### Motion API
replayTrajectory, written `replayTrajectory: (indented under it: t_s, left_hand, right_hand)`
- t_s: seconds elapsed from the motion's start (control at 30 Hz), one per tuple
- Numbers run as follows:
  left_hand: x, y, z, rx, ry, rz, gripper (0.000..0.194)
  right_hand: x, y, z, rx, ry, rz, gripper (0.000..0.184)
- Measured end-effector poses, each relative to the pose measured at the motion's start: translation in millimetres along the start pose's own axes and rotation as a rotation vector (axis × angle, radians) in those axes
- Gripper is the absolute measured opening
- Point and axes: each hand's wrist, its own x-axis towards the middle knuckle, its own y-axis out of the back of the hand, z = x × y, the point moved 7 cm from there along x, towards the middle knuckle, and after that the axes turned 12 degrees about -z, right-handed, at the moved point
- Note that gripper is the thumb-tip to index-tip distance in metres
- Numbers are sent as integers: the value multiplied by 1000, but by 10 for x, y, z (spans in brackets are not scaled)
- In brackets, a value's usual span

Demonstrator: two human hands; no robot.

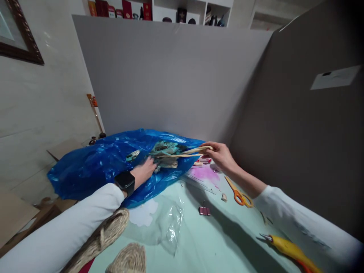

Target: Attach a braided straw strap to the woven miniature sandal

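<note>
Head view, pinching pale strands (pixel 196 151) in right hand (pixel 218 154), touching bundles (pixel 169 163) inside blue bag (pixel 88 167) with left hand (pixel 145 170), grip there unclear.

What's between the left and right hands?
Head view: from the left hand, greenish material in the blue bag, then pale strips held by the right hand.

teal bundle (pixel 167 148): partly hidden (blue bag (pixel 91 163) around) | yellow-handled tool (pixel 291 248), picture frame (pixel 30 41): cut at edges

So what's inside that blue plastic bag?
Greenish and beige material shows at the blue bag's opening, with the left hand against it; anything deeper is covered by the plastic.
</note>
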Motion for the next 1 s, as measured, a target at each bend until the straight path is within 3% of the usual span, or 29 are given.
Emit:
replayTrajectory:
  t_s: [0.13, 0.27, 0.47, 0.67, 0.8, 0.9, 1.0]
  left_hand:
    - [76, -87, -108, -93, 64, -38, 35]
    - [109, -149, -104, -133, 83, -111, 35]
    - [-34, -138, -51, -137, 103, -160, 36]
    - [-276, 51, 23, -94, 111, -157, 37]
    - [-337, 204, 120, -89, 106, -167, 29]
    - [-280, 264, 140, -101, 114, -112, 30]
    - [-178, 183, 60, -141, 133, -92, 37]
  right_hand:
    - [-189, 273, 72, 43, -46, 0, 19]
    - [-206, 162, 152, 79, -61, -54, 17]
    - [104, -612, 240, -27, -18, -185, 22]
    - [460, -1406, 120, -375, 119, -227, 29]
    - [563, -1865, 107, -637, 226, -389, 29]
    - [552, -2060, 171, -816, 304, -531, 30]
    - [488, -2070, 198, -949, 393, -628, 32]
